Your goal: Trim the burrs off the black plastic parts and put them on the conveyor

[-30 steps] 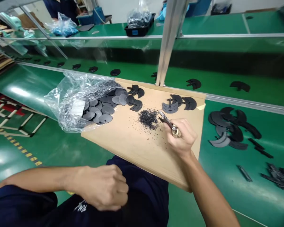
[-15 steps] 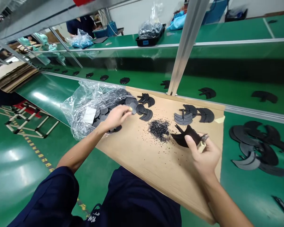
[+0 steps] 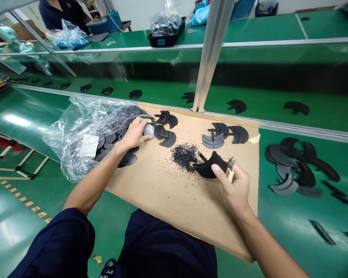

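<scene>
My left hand (image 3: 135, 134) is closed at the edge of the bag, thumb and finger on opposite edges of a round grey disc (image 3: 149, 131). A yellow cover shows on one fingertip. More dark discs (image 3: 128, 159) lie beside and under that hand. My right hand (image 3: 236, 187) is closed around a black curved plate (image 3: 209, 166) with a thin stem, held over the cardboard. In the same hand sits a small metal-tipped tool (image 3: 231, 164) with a pale yellow part; its kind is unclear. Small black scraps (image 3: 185, 157) are heaped left of the plate.
Cardboard (image 3: 162, 204) covers the bench before me. A clear plastic bag (image 3: 75, 154) of discs lies left. Curved black parts (image 3: 239, 134) lie at the cardboard's back, with another pile (image 3: 297, 166) to the right. A metal post (image 3: 210, 58) rises behind. Across the bench is another person (image 3: 62, 15).
My left thumb and finger have closed on the grey disc. The right hand still holds the curved plate and tool, with the plate slightly turned. The camera view has shifted.
</scene>
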A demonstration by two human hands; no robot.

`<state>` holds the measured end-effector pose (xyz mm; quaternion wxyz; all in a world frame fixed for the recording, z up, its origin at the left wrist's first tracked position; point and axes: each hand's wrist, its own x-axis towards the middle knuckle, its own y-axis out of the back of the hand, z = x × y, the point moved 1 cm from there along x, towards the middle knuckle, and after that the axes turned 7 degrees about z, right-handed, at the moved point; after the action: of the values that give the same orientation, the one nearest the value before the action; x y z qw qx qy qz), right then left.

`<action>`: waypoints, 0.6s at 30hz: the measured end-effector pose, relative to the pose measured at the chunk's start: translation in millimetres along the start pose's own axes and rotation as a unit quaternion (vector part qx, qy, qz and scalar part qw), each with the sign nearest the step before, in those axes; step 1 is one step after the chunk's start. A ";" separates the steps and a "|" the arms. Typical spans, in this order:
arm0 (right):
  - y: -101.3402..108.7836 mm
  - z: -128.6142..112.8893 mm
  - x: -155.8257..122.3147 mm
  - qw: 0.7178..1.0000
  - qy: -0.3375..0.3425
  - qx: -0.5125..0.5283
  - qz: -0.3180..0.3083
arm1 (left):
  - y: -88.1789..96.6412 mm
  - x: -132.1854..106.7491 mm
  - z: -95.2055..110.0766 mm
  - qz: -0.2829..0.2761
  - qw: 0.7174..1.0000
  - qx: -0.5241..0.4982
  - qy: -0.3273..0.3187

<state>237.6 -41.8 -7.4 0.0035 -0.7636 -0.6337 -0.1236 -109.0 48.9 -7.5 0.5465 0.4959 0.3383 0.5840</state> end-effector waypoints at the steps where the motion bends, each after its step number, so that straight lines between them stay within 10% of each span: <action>1: -0.7 -0.6 -0.1 1.000 0.000 0.006 -0.001 | -0.6 -2.0 -0.4 0.019 1.000 -0.023 0.007; 8: -2.9 -2.6 -2.2 1.000 -0.016 0.017 -0.014 | 8.3 -30.2 23.2 0.186 0.924 -0.331 0.053; 14: -4.8 -3.5 -4.8 0.998 -0.037 0.027 -0.033 | 3.0 -46.3 116.3 0.018 0.868 -0.496 -0.025; 18: -6.3 -6.1 -6.0 0.997 -0.053 0.033 -0.052 | -20.0 -48.8 148.8 0.022 0.849 -0.527 -0.015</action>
<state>229.4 -47.4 -3.5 -0.0112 -0.7345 -0.6757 -0.0620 33.9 -16.9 5.1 0.7175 0.1490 -0.0400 0.6792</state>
